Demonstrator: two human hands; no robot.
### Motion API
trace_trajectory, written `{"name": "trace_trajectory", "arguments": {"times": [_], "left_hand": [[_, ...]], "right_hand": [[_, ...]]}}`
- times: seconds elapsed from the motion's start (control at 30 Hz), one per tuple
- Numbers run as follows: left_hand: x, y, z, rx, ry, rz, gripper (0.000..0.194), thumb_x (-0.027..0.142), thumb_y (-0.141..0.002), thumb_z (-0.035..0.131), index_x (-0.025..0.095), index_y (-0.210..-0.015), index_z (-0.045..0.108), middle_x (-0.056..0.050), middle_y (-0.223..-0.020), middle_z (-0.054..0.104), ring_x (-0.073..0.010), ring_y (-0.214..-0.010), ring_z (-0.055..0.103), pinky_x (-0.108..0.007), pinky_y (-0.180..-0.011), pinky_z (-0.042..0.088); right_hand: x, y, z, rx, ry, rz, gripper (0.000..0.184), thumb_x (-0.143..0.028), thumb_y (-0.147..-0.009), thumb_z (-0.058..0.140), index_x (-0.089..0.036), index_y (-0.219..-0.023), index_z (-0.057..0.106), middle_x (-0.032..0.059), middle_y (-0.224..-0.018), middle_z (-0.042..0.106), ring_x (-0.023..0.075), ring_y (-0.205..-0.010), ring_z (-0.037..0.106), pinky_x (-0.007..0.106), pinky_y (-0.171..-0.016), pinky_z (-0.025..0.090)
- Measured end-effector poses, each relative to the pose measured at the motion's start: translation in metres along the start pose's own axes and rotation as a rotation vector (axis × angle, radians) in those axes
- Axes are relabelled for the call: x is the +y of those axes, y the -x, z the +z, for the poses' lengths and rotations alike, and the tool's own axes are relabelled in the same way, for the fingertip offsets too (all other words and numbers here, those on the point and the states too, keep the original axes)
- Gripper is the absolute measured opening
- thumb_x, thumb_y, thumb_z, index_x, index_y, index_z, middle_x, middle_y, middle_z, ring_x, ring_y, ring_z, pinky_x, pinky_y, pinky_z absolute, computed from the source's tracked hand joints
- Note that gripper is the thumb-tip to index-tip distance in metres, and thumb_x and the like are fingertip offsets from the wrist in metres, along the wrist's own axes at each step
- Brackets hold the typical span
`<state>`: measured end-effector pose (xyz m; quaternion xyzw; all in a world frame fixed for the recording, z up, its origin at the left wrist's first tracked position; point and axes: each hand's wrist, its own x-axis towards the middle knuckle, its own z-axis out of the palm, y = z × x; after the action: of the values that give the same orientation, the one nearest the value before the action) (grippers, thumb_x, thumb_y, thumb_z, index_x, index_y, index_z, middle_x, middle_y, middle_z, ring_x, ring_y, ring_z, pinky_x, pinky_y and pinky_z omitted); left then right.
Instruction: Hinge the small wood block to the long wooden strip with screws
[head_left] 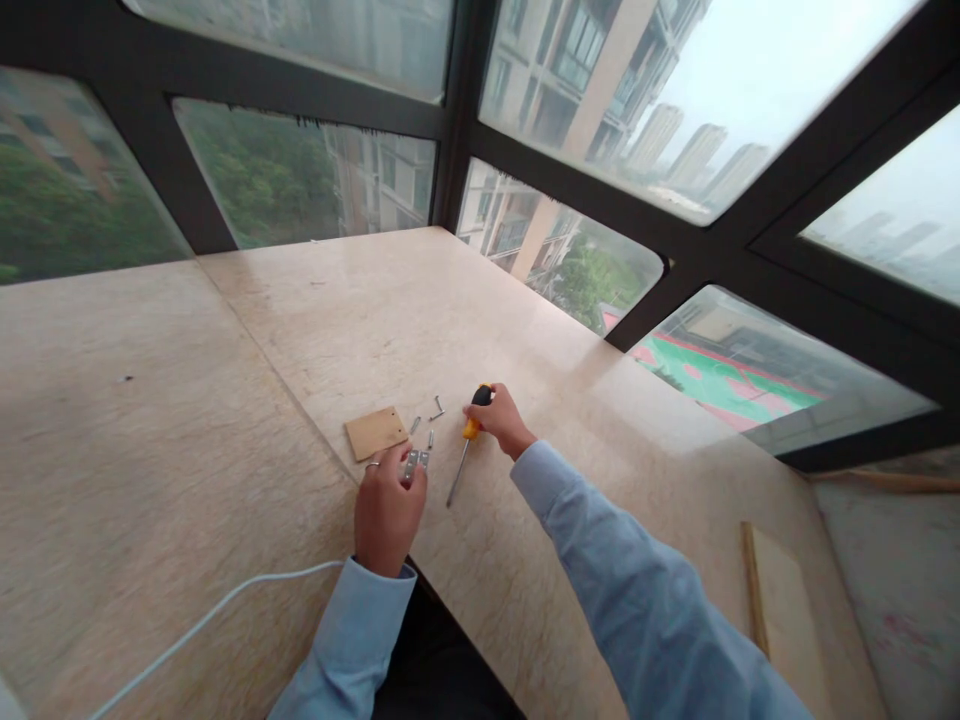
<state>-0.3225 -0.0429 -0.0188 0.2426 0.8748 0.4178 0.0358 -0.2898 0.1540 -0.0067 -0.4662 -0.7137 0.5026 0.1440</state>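
My left hand (pixel 388 512), with a ring on one finger, is closed on a small metal hinge (pixel 417 461) with screw holes. The fingers cover part of the hinge. Just beyond them lies a thin wooden board (pixel 375 433) with small holes near its right edge. My right hand (pixel 507 420) grips the black and yellow handle of a screwdriver (pixel 471 430). Its metal shaft slants down toward me, the tip at or just above the tabletop. Several loose screws (pixel 438 407) lie between the board and the screwdriver.
The marbled stone counter (pixel 375 300) has a seam running across it. A white cable (pixel 225 598) curves over its near left part. At the right lies a pale board (pixel 787 620) with a wooden edge. Dark-framed windows (pixel 459 120) border the far sides.
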Motion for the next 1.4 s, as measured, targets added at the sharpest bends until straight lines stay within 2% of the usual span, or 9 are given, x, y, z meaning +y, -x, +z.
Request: {"name": "trace_trajectory", "arguments": {"times": [0.17,0.33,0.47,0.67,0.77,0.93,1.13,1.3,1.4], "left_hand": [[0.015,0.019,0.008,-0.067,0.023,0.086,0.027,0.024,-0.084,0.058,0.017,-0.109,0.066,-0.011,-0.106,0.067,-0.0198,-0.072,0.065,-0.033,-0.075,0.054],[0.030,0.036,0.017,-0.240,-0.181,0.140,0.039,0.036,-0.084,0.067,0.018,-0.118,0.063,-0.013,-0.118,0.062,-0.0283,-0.100,0.065,-0.035,-0.078,0.054],[0.033,0.038,0.017,-0.336,-0.306,0.102,0.035,0.030,-0.089,0.063,0.018,-0.121,0.062,-0.013,-0.120,0.062,-0.0285,-0.099,0.066,-0.035,-0.076,0.054],[0.033,0.037,0.012,-0.332,-0.332,0.094,0.030,0.020,-0.090,0.057,0.017,-0.120,0.064,-0.013,-0.117,0.064,-0.0275,-0.099,0.066,-0.034,-0.077,0.053],[0.032,0.037,0.012,-0.325,-0.332,0.101,0.031,0.018,-0.091,0.056,0.016,-0.121,0.064,-0.013,-0.115,0.065,-0.0274,-0.098,0.066,-0.035,-0.078,0.053],[0.029,0.038,0.009,-0.317,-0.328,0.111,0.031,0.015,-0.092,0.053,0.015,-0.121,0.064,-0.013,-0.116,0.066,-0.0260,-0.099,0.066,-0.035,-0.082,0.052],[0.025,0.041,0.007,-0.255,-0.333,0.165,0.032,0.015,-0.090,0.051,0.012,-0.119,0.065,-0.014,-0.111,0.067,-0.0269,-0.099,0.065,-0.035,-0.081,0.051],[0.039,0.051,0.022,-0.188,-0.219,0.316,0.034,0.026,-0.086,0.050,0.012,-0.112,0.067,-0.011,-0.094,0.067,-0.0258,-0.082,0.064,-0.035,-0.069,0.050],[0.058,0.069,0.042,-0.226,-0.104,0.431,0.037,0.032,-0.085,0.047,0.011,-0.107,0.068,-0.010,-0.087,0.066,-0.0251,-0.076,0.063,-0.037,-0.069,0.050]], "right_hand": [[-0.013,0.004,0.004,0.062,0.325,-0.114,0.043,-0.028,-0.067,0.077,-0.018,-0.102,0.054,0.0115,-0.106,0.066,0.0269,-0.105,0.061,0.036,-0.087,0.048],[-0.023,0.008,0.013,0.044,0.499,-0.128,0.033,-0.031,-0.076,0.071,-0.015,-0.102,0.056,0.0192,-0.109,0.066,0.0320,-0.105,0.063,0.038,-0.084,0.048],[-0.022,0.008,0.016,0.043,0.538,-0.119,0.036,-0.038,-0.082,0.067,-0.015,-0.106,0.055,0.0207,-0.112,0.067,0.0320,-0.103,0.064,0.038,-0.082,0.048],[-0.015,0.014,0.013,0.029,0.494,-0.142,0.049,-0.049,-0.089,0.059,-0.010,-0.118,0.051,0.0252,-0.117,0.064,0.0329,-0.110,0.062,0.038,-0.085,0.047],[-0.004,0.025,0.002,-0.004,0.448,-0.165,0.051,-0.046,-0.089,0.062,-0.009,-0.121,0.051,0.0224,-0.110,0.066,0.0303,-0.107,0.062,0.036,-0.084,0.046],[0.037,0.070,-0.038,-0.104,0.330,-0.189,0.038,-0.039,-0.091,0.060,-0.014,-0.119,0.055,0.0029,-0.078,0.065,0.0177,-0.075,0.064,0.027,-0.069,0.046],[0.110,0.156,-0.117,-0.129,0.142,-0.142,0.031,-0.043,-0.091,0.052,-0.016,-0.106,0.060,-0.0024,-0.067,0.055,0.0127,-0.056,0.054,0.025,-0.055,0.042],[0.165,0.234,-0.187,0.178,0.173,-0.066,0.039,-0.047,-0.088,0.052,-0.017,-0.110,0.061,0.0032,-0.077,0.061,0.0174,-0.066,0.058,0.030,-0.062,0.047],[0.199,0.275,-0.222,0.427,0.261,-0.002,0.042,-0.047,-0.088,0.050,-0.017,-0.115,0.060,0.0084,-0.091,0.064,0.0207,-0.076,0.062,0.035,-0.072,0.051]]}}
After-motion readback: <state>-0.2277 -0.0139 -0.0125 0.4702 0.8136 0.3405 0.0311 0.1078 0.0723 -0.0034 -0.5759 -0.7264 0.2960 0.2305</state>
